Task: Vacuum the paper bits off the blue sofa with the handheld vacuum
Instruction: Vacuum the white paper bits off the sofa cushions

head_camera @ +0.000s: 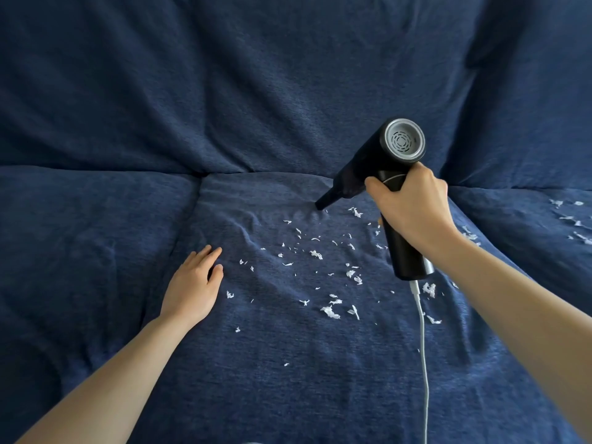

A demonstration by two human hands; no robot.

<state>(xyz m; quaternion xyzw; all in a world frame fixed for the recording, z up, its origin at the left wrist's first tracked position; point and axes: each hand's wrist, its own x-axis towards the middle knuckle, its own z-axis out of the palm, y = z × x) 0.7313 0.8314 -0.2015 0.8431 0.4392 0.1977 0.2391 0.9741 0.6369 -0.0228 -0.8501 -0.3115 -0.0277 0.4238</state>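
My right hand grips the handle of a black handheld vacuum. Its narrow nozzle touches the blue sofa near the back of the middle seat cushion. The grey vented rear end of the vacuum faces me. Several white paper bits lie scattered over the cushion in front of the nozzle and under the handle. My left hand rests flat on the cushion's left side, fingers apart, holding nothing.
A white cable hangs from the bottom of the vacuum handle and runs down across the cushion to the lower edge of the view. More paper bits lie on the right seat cushion. The fabric is wrinkled near the nozzle.
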